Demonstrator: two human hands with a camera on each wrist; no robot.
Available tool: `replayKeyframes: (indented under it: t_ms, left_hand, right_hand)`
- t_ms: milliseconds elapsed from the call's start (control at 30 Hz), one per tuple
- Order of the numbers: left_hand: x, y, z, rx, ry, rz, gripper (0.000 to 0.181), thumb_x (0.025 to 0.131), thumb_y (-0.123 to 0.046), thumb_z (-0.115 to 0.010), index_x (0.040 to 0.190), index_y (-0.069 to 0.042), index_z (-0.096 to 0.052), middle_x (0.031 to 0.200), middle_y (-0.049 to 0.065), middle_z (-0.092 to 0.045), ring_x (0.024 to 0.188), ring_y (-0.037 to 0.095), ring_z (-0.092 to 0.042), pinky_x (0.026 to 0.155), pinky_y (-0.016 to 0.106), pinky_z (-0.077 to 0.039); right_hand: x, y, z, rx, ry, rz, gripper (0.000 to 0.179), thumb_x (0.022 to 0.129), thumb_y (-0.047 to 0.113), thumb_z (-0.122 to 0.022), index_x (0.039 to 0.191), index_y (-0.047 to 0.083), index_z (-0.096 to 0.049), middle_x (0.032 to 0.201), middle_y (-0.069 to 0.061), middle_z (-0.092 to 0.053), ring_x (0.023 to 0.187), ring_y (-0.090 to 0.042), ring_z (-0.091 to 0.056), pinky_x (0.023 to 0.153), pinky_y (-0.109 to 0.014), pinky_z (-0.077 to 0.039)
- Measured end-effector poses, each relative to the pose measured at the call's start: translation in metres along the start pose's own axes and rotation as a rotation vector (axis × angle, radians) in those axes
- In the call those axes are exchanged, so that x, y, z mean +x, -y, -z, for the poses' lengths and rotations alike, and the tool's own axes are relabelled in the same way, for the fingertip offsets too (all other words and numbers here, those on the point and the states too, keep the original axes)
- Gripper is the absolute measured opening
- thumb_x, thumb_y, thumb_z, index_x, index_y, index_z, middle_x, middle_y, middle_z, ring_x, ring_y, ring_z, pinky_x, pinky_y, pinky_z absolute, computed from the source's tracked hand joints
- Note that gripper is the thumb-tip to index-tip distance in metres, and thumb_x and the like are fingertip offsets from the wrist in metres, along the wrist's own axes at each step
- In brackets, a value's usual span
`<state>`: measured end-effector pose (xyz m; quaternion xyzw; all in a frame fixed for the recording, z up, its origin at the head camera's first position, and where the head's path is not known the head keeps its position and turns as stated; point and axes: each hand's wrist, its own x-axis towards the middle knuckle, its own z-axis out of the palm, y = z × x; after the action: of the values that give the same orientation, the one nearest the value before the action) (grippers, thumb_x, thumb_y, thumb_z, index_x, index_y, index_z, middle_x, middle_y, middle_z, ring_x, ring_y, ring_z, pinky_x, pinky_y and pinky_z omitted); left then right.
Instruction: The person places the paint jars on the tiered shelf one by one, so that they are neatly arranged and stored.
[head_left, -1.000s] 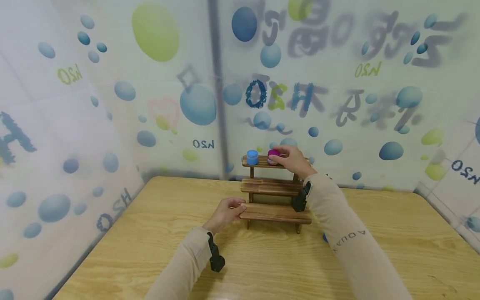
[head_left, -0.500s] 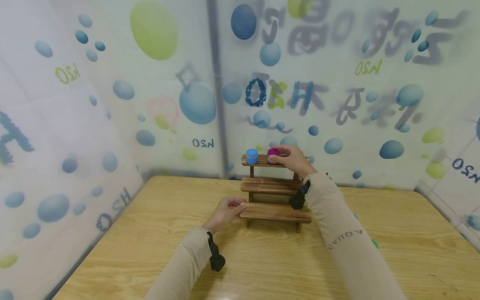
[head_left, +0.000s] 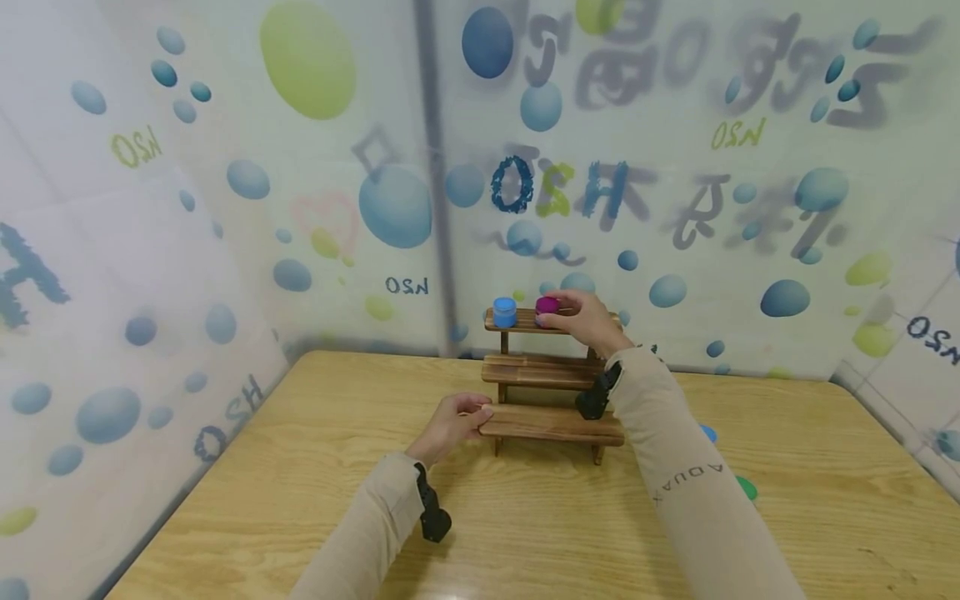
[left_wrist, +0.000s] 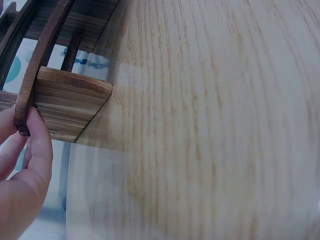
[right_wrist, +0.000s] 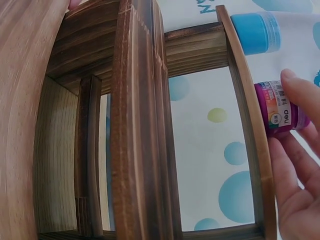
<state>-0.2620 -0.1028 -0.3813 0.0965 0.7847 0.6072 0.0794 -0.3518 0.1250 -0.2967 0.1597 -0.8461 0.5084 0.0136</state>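
Note:
A wooden three-tier display rack (head_left: 552, 423) stands on the table. My left hand (head_left: 452, 427) pinches the left end of its lowest shelf between thumb and fingers; the left wrist view shows the fingertips (left_wrist: 41, 125) on the shelf's edge. At the top shelf, my right hand (head_left: 590, 321) holds a small magenta paint jar (head_left: 547, 307) by its sides. In the right wrist view the jar (right_wrist: 277, 106), with a printed label, has its base right at the top shelf. A light-blue jar (head_left: 504, 313) sits to its left, at the shelf's left end.
Right of the rack, partly behind the right sleeve (head_left: 690, 475), a blue item (head_left: 708, 433) and a green item (head_left: 747, 487) lie on the wooden table (head_left: 315, 467). A bubble-printed curtain (head_left: 375, 150) hangs close behind the rack.
Both hands keep their places at the rack, the right one still on the magenta jar. The right forearm has shifted slightly left, so the blue and green items now show beyond the sleeve.

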Motion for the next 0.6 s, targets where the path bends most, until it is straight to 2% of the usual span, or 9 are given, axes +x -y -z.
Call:
replayKeyframes:
  t_ms: [267, 600]
  left_hand:
    - [0.0005, 0.0004, 0.0, -0.009, 0.0, 0.007, 0.029, 0.089, -0.004, -0.052, 0.114, 0.011, -0.051, 0.095, 0.018, -0.054, 0.076, 0.016, -0.052, 0.072, 0.04, -0.049]
    - [0.0007, 0.001, 0.0004, -0.003, 0.004, 0.004, 0.03, 0.089, -0.006, -0.052, 0.115, 0.009, -0.051, 0.094, 0.017, -0.054, 0.076, 0.015, -0.052, 0.072, 0.04, -0.049]
  right_hand:
    - [0.0005, 0.0003, -0.0019, 0.027, -0.014, -0.007, 0.054, 0.082, 0.019, -0.065, 0.128, 0.001, -0.044, 0.116, -0.019, -0.052, 0.106, -0.03, -0.048, 0.083, -0.042, -0.042]
    - [-0.0039, 0.0043, -0.0019, 0.002, -0.026, -0.001, 0.055, 0.081, 0.018, -0.066, 0.128, 0.0, -0.043, 0.115, -0.019, -0.053, 0.106, -0.029, -0.049, 0.084, -0.041, -0.042]
